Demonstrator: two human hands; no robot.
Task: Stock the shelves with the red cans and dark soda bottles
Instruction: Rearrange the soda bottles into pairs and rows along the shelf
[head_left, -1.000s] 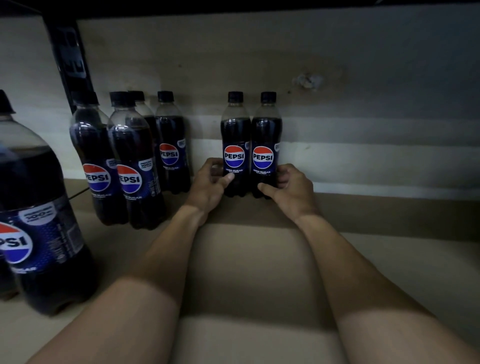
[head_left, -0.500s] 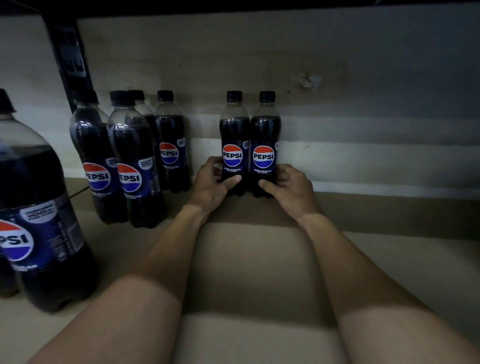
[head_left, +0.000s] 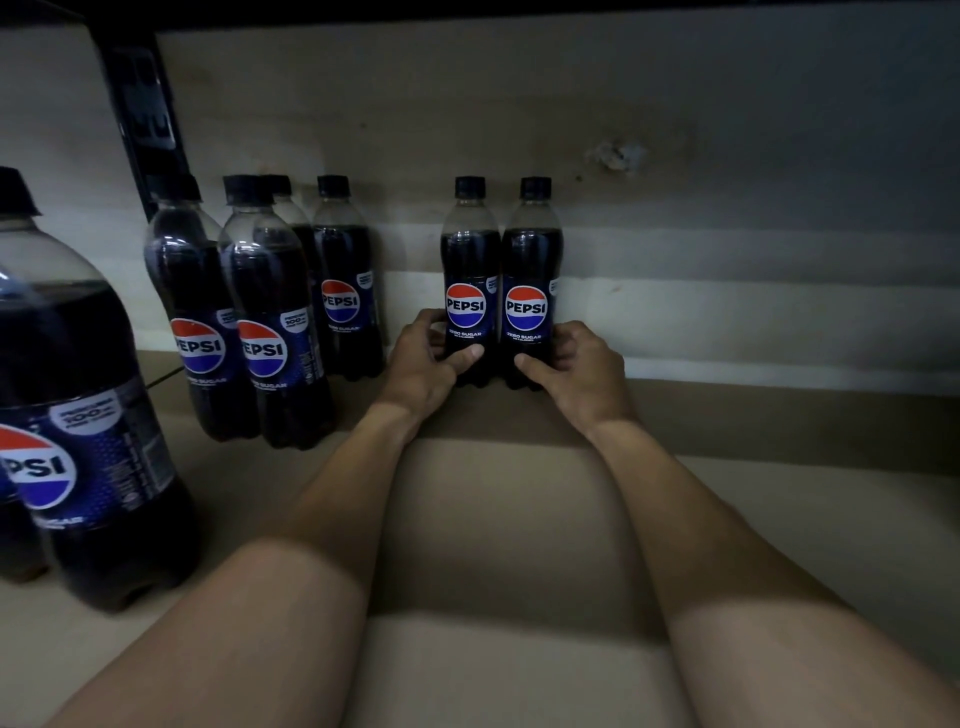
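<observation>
Dim shelf bay. Landmark: the back wall (head_left: 727, 218).

- Two small dark soda bottles stand upright on the shelf board (head_left: 519, 519), close against the back wall, side by side and touching. Both have black caps and Pepsi labels facing out.
- Left hand (head_left: 423, 358) is wrapped round the lower body of the left bottle (head_left: 470, 260), thumb across its front below the label.
- Right hand (head_left: 576, 364) is clamped the same way on the right bottle (head_left: 531, 260), thumb on its front.
- In this light it is hard to tell whether the bottle bases meet the back wall.
- Four small bottles (head_left: 270, 312) stand further left along the back wall, two near it and two set forward.
- A large bottle (head_left: 78, 415) stands well forward of the back wall, at the far left edge.
- A black post (head_left: 137, 104) rises in front of the back wall, behind the left group.
</observation>
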